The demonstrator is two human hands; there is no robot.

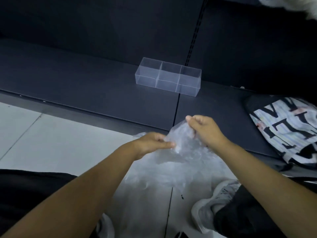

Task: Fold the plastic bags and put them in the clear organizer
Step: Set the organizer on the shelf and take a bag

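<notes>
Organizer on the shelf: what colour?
Colourless, see-through clear organizer with three compartments; the dark shelf shows through it. Head view.

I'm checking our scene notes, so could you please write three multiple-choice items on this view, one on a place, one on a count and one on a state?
1. Where does the clear organizer stand?
A. On the dark shelf
B. On the pale floor tiles
C. On the person's lap

2. How many compartments does the organizer show along its length?
A. Two
B. Three
C. Five

3. What state are the organizer's compartments in?
A. All packed with bags
B. One holds a bag
C. All look empty

Answers:
1. A, since it stands on the dark shelf, beyond the hands.
2. B, since two dividers split it into three.
3. C, since only the shelf shows through its walls, while the left hand and the right hand hold a plastic bag over the loose plastic on the floor.
</notes>
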